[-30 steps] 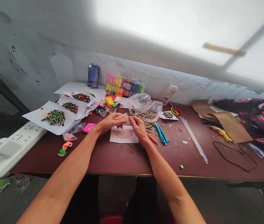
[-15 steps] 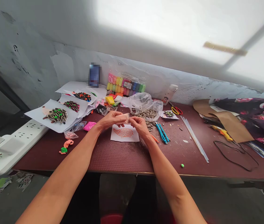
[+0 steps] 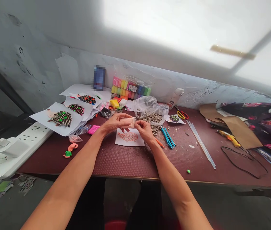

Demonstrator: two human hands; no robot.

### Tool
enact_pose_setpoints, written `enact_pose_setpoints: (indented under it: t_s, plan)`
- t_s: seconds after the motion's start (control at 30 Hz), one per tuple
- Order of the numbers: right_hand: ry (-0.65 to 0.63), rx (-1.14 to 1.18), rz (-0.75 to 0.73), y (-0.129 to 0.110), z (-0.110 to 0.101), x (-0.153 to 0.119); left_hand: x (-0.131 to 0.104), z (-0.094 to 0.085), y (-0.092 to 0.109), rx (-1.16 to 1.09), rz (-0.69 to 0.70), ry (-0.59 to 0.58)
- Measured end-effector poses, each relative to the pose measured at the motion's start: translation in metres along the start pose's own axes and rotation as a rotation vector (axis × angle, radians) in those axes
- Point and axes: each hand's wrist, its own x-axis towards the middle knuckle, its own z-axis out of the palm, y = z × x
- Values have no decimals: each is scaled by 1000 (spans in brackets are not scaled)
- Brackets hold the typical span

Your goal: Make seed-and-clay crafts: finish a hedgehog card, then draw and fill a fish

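Observation:
Between my two hands is a small clear packet [image 3: 131, 121] with pale pink stuff in it. My left hand [image 3: 116, 124] is closed around its left part, and my right hand [image 3: 144, 128] pinches its right edge. Below them on the table lies a white card [image 3: 132, 142] with an orange drawing of a spiky animal. Behind my right hand a clear bag [image 3: 147, 103] lies by a heap of striped seeds [image 3: 153, 118]. A blue cutter [image 3: 167, 138] is to the right of my right hand.
Papers with seed hedgehogs [image 3: 62, 118] and a power strip [image 3: 27, 140] are at the left. Coloured clay packs [image 3: 130, 88] stand at the wall. Scissors [image 3: 182, 115], clear sticks [image 3: 202, 145], a yellow glue gun [image 3: 231, 139] and brown paper [image 3: 242, 131] are at the right.
The view has shifted slightly, so everything appears a little further right. Both hands still hold the packet, and more of it shows between them.

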Motion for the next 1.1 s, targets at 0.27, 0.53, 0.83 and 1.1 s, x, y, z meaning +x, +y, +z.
enact_pose_setpoints:
  t_s: [0.27, 0.53, 0.83, 1.1]
  plan:
    - [-16, -18, -7, 1, 0, -1, 0, -6, -4, -26, -23, -73]
    - [50, -176, -211, -1, -2, -5, 2, -4, -9, -26, -19, -79]
    - [18, -239, -299, 5, -4, -4, 0, 2, -5, -1, -16, -63]
    - [-21, -355, -344, 0, 1, -8, -2, 7, -3, 36, -35, -83]
